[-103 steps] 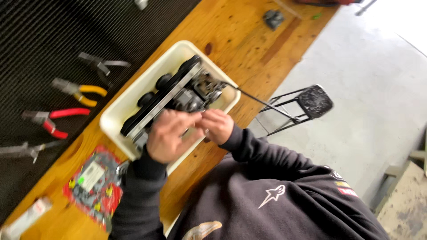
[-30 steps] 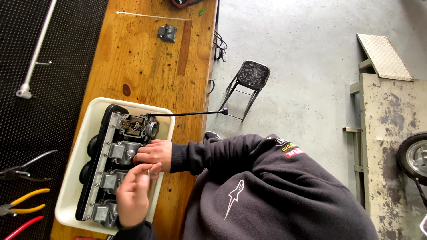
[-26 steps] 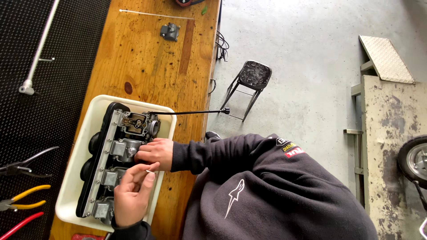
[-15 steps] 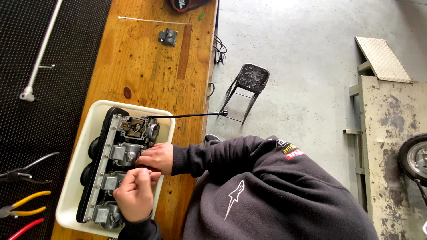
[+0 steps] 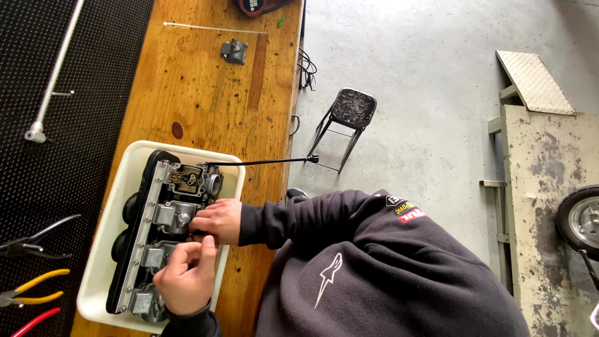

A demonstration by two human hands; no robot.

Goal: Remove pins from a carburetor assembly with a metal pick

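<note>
Just beyond both sets of fingers, the carburetor bank point(image 5: 163, 231) lies lengthwise in its tray point(image 5: 103, 249); right hand point(image 5: 215, 219) pinches a middle fitting, left hand point(image 5: 184, 281) curls beside it.

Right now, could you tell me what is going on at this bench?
A person in a dark sweatshirt leans over a bank of carburettors lying in a cream plastic tray on the wooden bench. Both hands are on the middle of the assembly: the right hand rests against a metal body, and the left hand has its fingers curled just below it. Whether either pinches a small part is unclear. Pliers lie on the black mat.
</note>
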